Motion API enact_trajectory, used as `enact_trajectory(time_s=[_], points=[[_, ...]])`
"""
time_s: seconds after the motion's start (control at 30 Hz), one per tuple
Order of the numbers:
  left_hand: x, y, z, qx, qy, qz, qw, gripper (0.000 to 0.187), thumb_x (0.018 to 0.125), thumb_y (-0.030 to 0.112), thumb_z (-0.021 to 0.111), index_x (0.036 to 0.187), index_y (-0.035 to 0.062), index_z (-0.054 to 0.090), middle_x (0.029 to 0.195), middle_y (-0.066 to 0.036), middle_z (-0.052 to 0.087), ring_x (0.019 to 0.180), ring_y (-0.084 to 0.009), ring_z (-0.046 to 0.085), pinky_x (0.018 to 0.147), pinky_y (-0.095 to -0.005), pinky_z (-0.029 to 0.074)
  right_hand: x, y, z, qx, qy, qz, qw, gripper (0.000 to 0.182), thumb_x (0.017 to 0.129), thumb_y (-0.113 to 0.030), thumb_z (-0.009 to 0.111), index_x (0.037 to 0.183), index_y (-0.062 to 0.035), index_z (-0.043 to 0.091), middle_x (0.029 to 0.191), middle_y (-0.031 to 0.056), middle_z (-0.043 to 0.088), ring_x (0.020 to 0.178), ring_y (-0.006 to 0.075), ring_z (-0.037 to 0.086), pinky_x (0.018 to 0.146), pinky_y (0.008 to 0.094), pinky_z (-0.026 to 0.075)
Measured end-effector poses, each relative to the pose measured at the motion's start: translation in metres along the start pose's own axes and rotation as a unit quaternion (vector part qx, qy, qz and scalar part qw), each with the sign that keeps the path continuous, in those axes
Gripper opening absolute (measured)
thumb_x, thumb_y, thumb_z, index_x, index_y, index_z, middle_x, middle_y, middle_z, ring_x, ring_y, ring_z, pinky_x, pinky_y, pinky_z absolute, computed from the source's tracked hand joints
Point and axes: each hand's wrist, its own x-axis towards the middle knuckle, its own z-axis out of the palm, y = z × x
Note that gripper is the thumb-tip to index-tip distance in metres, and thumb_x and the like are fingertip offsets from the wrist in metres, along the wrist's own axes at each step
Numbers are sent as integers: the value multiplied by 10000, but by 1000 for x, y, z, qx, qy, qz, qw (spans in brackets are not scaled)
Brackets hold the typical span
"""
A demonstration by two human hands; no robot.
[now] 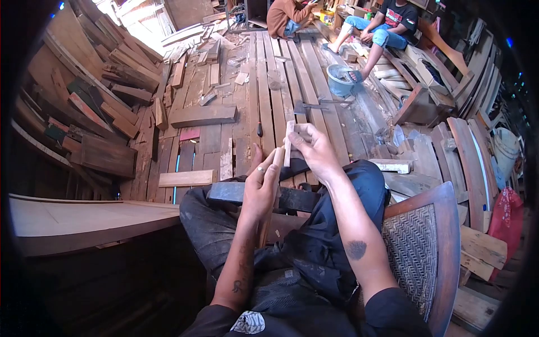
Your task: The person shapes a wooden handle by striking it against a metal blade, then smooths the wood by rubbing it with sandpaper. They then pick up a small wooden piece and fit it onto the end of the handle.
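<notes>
My left hand (261, 185) is closed around a long, narrow wooden piece (264, 227) that slants up from between my legs. In my right hand (314, 149) is a short, pale, flat wooden strip (289, 140), pinched between thumb and fingers. The strip stands nearly upright, right beside the top end of the wooden piece. Below my hands, a dark block (297, 199) lies across between my knees, partly hidden by my left wrist.
A dark-handled tool (259, 130) and a hammer-like tool (306, 106) lie on the plank floor ahead. Beyond stands a bucket (339, 84), near a seated person (387, 22); another person (286, 19) crouches further back. Boards (112, 62) are piled left, more (460, 163) right.
</notes>
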Motion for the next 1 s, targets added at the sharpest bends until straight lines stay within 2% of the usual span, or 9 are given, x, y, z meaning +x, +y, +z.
enact_trajectory(time_s=[0.27,0.37,0.5,0.63,0.73,0.77,0.87,0.93,1.0], points=[[0,-19,1,47,27,68,996,481,1155,261,511,1601,80,524,980,-23,677,737,-62,594,627,-230,499,-1,1,1,33,-8,4,999,375,1069,-199,711,1356,15,599,1168,141,720,1056,214,736,894,366,643],[-2,-14,0,4,36,35,999,476,1157,259,511,1599,83,528,1022,-28,690,777,-66,616,655,-233,514,-13,7,4,28,-99,44,994,388,1062,-185,715,1355,37,588,1207,154,697,1045,226,739,901,401,671],[-4,-11,1,-4,38,25,999,482,1159,271,506,1602,82,519,1048,-45,709,796,-77,649,660,-237,531,-8,-2,3,37,-29,-3,999,346,1054,-155,721,1314,49,621,1151,159,714,1030,240,744,836,395,686],[-7,1,4,-46,54,5,997,491,1162,279,495,1607,73,503,1046,-59,718,765,-78,656,594,-230,525,-21,-4,5,-5,-129,48,991,363,1035,-164,752,1301,59,649,1122,167,731,992,222,757,842,378,676],[-12,26,5,-85,39,-63,994,493,1162,277,489,1605,61,500,1054,-58,722,755,-71,653,553,-222,518,-15,-2,5,10,-104,21,994,379,1028,-177,764,1303,60,652,1102,156,736,972,223,761,832,370,676],[-10,15,4,-72,38,-43,996,488,1163,263,489,1602,52,500,1061,-62,720,760,-74,656,574,-227,529,-14,-6,5,-5,-58,20,998,379,1020,-189,776,1286,60,671,1096,150,744,965,216,761,838,361,672],[-11,32,4,-100,46,-64,992,461,1165,206,495,1572,-11,515,1193,-103,726,836,-96,688,686,-248,580,-19,-2,7,-23,-129,38,991,367,1018,-196,780,1266,61,691,1070,144,754,948,207,758,814,349,662],[2,22,10,-70,76,72,992,468,1166,223,495,1576,-1,515,1092,-71,724,701,-68,619,550,-235,515,-20,-6,7,-11,-119,38,992,363,1014,-194,782,1261,58,698,1046,132,758,922,201,755,769,342,652],[-13,34,7,-90,52,-87,991,467,1166,219,494,1571,-12,518,1180,-107,734,859,-123,713,694,-272,601,-21,-10,7,2,-108,39,993,358,1010,-193,785,1256,55,706,1022,120,762,897,196,751,725,335,642]])
